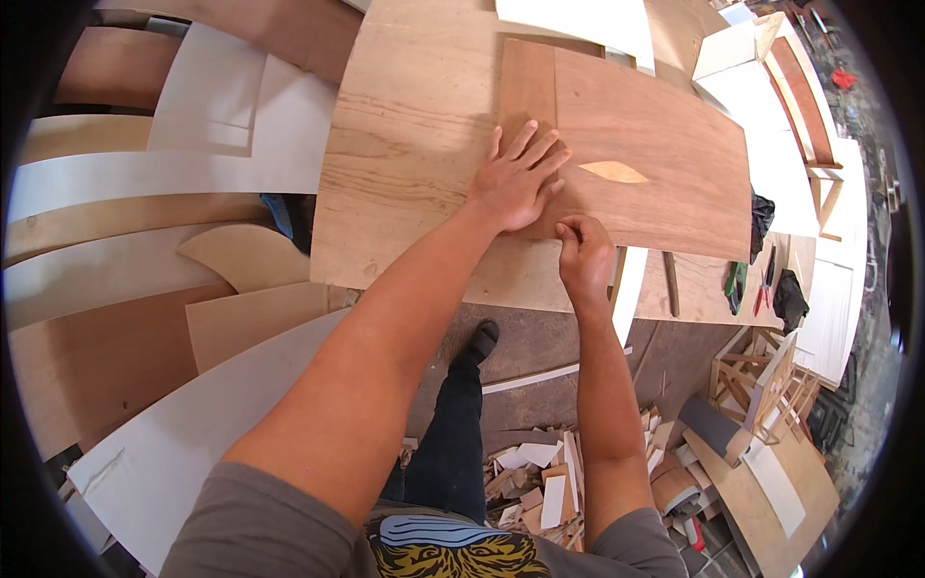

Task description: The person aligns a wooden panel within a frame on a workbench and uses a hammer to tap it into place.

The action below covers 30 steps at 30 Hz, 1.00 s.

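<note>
A reddish-brown plywood panel [665,116] lies on the workbench, with a straight line running across it near its left end. Over that line my left hand [520,181] rests flat, fingers spread, pressing on the wood. My right hand [585,255] is at the panel's near edge, just right of the left hand. Its thumb and fingers are pinched together, and whatever may be between them is too small or hidden to make out. A pale leaf-shaped patch [615,171] shows on the panel to the right of my hands.
The pale plywood benchtop [405,144] bears a dark stick [672,284], red-handled pliers [764,289] and black cloth [790,301]. Boards [106,337] are stacked at left. Wood offcuts [540,477] litter the floor by my leg. Small wooden frames [771,376] stand at right.
</note>
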Tool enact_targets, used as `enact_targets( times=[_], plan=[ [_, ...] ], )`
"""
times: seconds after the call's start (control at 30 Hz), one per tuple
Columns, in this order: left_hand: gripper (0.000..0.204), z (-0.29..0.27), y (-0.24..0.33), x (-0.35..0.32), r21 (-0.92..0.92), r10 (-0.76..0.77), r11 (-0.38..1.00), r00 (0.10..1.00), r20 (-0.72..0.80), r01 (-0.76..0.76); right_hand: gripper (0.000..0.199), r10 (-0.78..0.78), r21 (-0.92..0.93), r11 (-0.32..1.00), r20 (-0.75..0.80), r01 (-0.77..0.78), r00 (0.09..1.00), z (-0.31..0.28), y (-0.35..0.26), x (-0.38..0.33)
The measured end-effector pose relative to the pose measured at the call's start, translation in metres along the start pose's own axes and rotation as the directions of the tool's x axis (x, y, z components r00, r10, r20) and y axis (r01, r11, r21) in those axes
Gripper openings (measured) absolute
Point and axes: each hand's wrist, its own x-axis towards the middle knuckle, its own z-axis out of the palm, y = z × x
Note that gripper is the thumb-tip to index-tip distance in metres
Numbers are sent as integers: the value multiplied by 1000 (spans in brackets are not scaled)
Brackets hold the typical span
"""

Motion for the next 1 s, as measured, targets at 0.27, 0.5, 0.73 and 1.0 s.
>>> enact_targets(
  times=[0.27, 0.5, 0.73, 1.0],
  plan=[
    [52, 4, -1, 1, 2, -6, 1000, 1000, -23, 6, 9, -179, -325, 921, 140, 216, 974, -1, -8, 2],
    [51, 5, -1, 0, -8, 12, 1000, 999, -50, -12, 12, -235, -523, 793, 210, 312, 949, 6, -5, -3],
    [51, 3, -2, 0, -11, 8, 1000, 999, -46, -9, 15, -354, -564, 698, 265, 442, 897, 3, -4, 2],
    [52, 0, -2, 0, -22, 9, 1000, 999, -32, -10, 14, -375, -599, 654, 275, 463, 885, 6, -3, 0]
  ],
)
